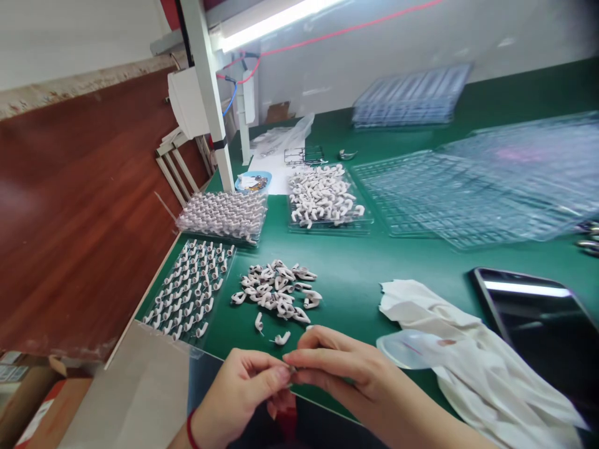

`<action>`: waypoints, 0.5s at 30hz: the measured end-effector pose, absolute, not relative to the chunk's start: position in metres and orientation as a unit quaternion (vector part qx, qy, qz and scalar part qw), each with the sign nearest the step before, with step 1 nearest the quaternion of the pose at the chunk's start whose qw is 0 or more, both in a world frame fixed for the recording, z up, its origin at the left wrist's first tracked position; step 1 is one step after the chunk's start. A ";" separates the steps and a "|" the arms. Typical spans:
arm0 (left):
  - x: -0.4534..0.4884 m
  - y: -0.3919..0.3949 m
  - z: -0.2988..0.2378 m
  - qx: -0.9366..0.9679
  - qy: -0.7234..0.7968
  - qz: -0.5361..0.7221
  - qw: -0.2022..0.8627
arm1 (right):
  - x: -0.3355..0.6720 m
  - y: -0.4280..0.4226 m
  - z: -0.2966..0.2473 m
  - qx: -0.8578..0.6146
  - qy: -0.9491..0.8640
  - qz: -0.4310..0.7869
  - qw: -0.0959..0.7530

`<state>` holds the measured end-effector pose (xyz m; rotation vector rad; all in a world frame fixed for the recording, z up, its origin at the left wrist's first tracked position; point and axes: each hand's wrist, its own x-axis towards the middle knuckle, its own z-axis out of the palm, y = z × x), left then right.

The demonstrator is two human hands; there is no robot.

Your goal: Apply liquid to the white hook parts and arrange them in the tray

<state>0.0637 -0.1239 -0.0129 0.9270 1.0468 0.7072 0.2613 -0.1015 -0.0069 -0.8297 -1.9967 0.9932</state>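
Green matting covers the table I am looking down on, with a wooden floor off to the left. My left hand and right hand meet at the near edge, fingers of both pinched together around something tiny where they touch; it is too small and hidden for me to tell what it is. Just beyond the fingertips lie two loose white hooked parts, and a little farther out sits the loose pile of white parts of the same kind. Left of that pile, a clear tray holds parts set out in rows, and behind it another filled tray stands near a white post. Farther back, a tray heaped with parts rests beside empty clear trays spread to the right. Near my right wrist lies a white cloth with a clear round lid on it, and a dark phone just beyond.
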 end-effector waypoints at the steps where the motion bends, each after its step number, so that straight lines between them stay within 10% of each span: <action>1: 0.065 -0.125 -0.013 0.412 0.469 0.320 0.713 | 0.262 -0.103 -0.007 -0.322 -0.775 0.398 0.372; 15: 0.078 -0.133 -0.008 0.349 0.461 0.321 0.750 | 0.271 -0.113 -0.002 -0.337 -0.701 0.504 0.376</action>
